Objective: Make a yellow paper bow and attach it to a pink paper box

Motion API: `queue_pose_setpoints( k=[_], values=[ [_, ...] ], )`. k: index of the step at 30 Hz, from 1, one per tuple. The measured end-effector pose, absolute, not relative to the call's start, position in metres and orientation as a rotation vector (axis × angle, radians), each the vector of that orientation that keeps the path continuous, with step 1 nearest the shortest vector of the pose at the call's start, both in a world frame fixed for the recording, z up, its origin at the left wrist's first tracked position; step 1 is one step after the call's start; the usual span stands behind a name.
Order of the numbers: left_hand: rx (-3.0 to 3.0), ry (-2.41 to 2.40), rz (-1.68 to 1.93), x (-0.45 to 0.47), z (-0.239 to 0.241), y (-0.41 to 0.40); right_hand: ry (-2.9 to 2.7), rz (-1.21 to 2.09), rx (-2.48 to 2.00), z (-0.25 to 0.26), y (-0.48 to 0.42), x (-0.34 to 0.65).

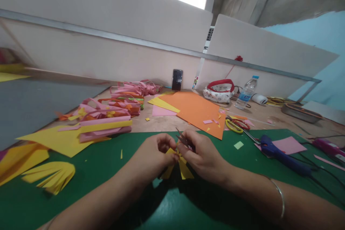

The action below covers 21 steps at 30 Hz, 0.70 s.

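My left hand (156, 151) pinches a small piece of yellow paper (183, 167) above the green cutting mat (107, 165). My right hand (202, 154) is closed round small grey scissors (182, 138) whose blades point up and left, right at the yellow paper. Strips of the yellow paper hang down between the two hands. A thin bangle sits on my right wrist.
A blue glue gun (280, 154) lies on the mat at right, beside pink paper (289, 144). Yellow-handled scissors (237, 125), orange sheets (194, 109), pink and yellow paper strips (105, 122), a fringed yellow piece (51, 176), a water bottle (245, 93), a phone (177, 79) and a pouch (218, 91) are behind.
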<state>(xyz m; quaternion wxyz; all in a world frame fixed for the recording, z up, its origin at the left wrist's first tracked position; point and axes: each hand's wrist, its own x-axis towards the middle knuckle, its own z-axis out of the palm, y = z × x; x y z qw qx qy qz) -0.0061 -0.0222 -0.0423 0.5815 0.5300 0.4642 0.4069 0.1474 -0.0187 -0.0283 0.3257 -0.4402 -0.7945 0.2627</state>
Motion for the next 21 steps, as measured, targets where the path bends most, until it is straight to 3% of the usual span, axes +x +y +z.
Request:
queue_pose_setpoints(
  k=[21],
  values=[
    [1.354, 1.072, 0.934, -0.0085, -0.0372, -0.0241, -1.999, 0.779, -1.188, -0.0219, -0.0204, 0.1499]
  ],
)
